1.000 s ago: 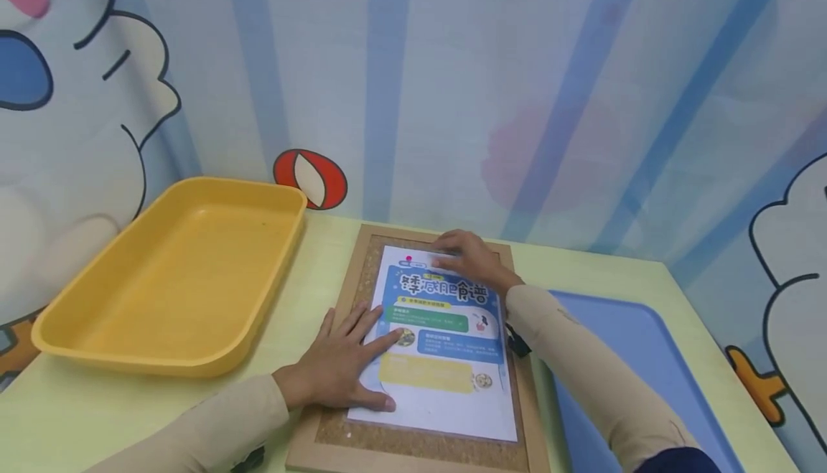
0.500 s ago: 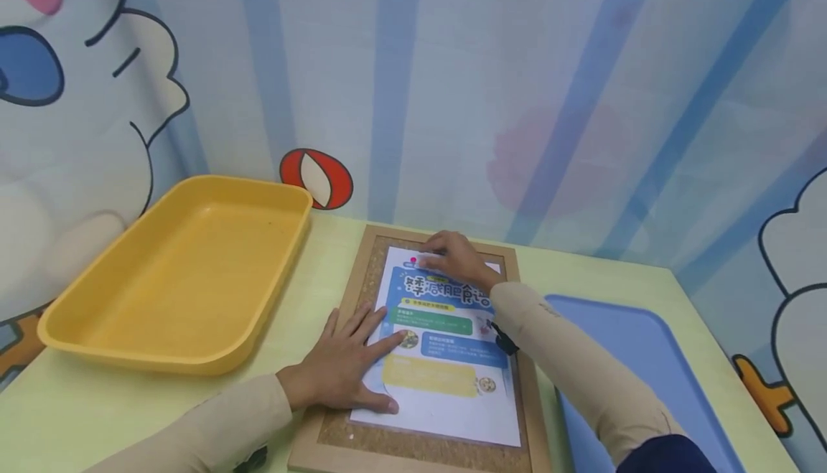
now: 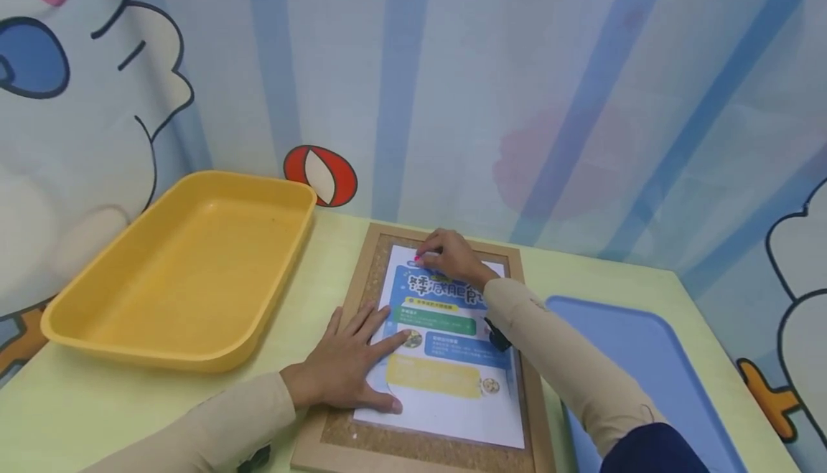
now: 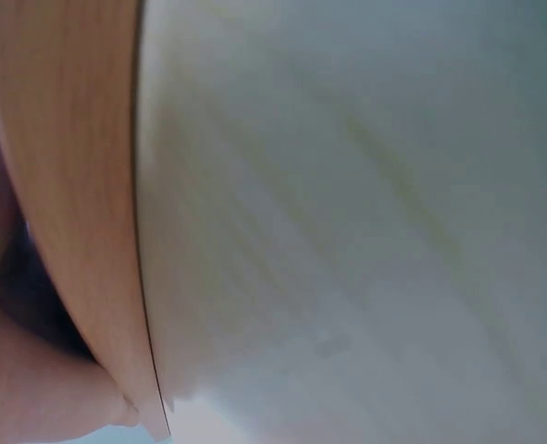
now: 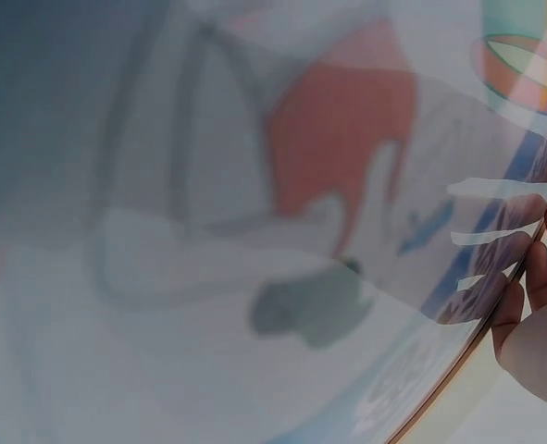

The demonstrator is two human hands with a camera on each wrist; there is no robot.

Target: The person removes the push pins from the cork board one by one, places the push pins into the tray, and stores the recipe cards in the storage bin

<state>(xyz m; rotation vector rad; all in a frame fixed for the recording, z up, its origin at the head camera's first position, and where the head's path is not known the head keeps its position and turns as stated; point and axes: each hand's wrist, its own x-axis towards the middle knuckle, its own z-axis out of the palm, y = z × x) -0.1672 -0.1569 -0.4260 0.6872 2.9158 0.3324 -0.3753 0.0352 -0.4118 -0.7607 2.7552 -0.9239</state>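
Observation:
A printed sheet (image 3: 452, 415) with blue, green and yellow blocks lies on a wood-framed corkboard (image 3: 413, 444) in the head view. My left hand (image 3: 345, 358) rests spread, fingers straight, over the sheet's left edge. At the sheet's upper left, my right hand (image 3: 452, 254) pinches a small pink pushpin (image 3: 417, 258) between thumb and fingertips; most of the pin is hidden. A blurred wooden edge (image 4: 69, 166) fills the left of the left wrist view, with part of the left hand (image 4: 42, 388) beside it. Reflections cover much of the right wrist view; its right edge shows the right hand (image 5: 537, 324).
A deep yellow tray (image 3: 187, 279) stands left of the corkboard on the pale yellow table (image 3: 336, 243). To the right, partly under the right forearm, lies a flat blue tray (image 3: 639, 358). Behind the table hangs a striped cartoon backdrop (image 3: 465, 85).
My right hand has slid left along the sheet's top to the pink pushpin, and its fingers have closed on it. The left hand stays on the sheet. The head view has shifted slightly.

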